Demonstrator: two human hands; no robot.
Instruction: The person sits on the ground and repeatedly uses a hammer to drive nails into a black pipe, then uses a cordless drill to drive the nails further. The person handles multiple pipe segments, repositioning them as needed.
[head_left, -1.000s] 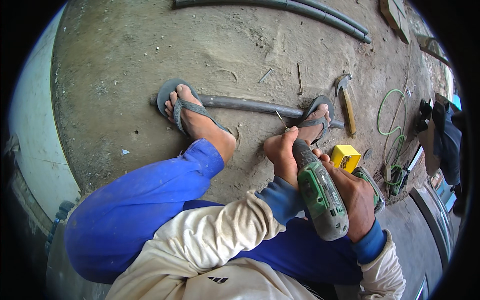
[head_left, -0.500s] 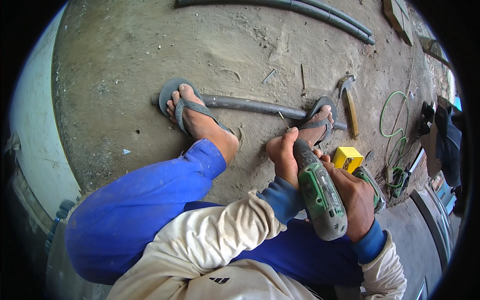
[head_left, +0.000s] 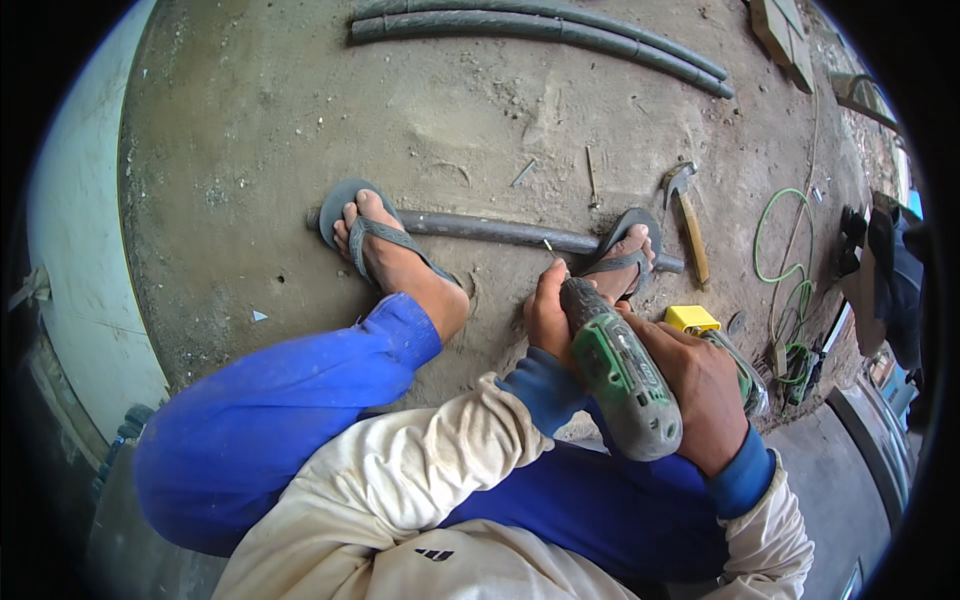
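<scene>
My right hand (head_left: 700, 390) is wrapped round the grip of a green and black cordless drill (head_left: 622, 375). At its front end, my left hand (head_left: 546, 315) closes about the chuck area, thumb lying along it; its other fingers are mostly hidden. A thin bit or screw (head_left: 548, 246) with a pale tip sticks out past the left thumb, pointing toward a dark grey pipe (head_left: 500, 231). That pipe lies across the dirt ground, under the sandals (head_left: 352, 188) on both my feet. Tip and pipe look close, but I cannot tell whether they touch.
A claw hammer (head_left: 690, 235) lies right of the pipe, a yellow box (head_left: 692, 319) beside the drill. Two long pipes (head_left: 540, 27) lie at the far side. A thin rod (head_left: 591, 180) and a green cable (head_left: 770, 235) rest on the ground. A pale panel (head_left: 90, 260) stands at left.
Both hands and the drill have shifted slightly left and away from me, bringing the bit's tip nearer the pipe. The view has also moved a little.
</scene>
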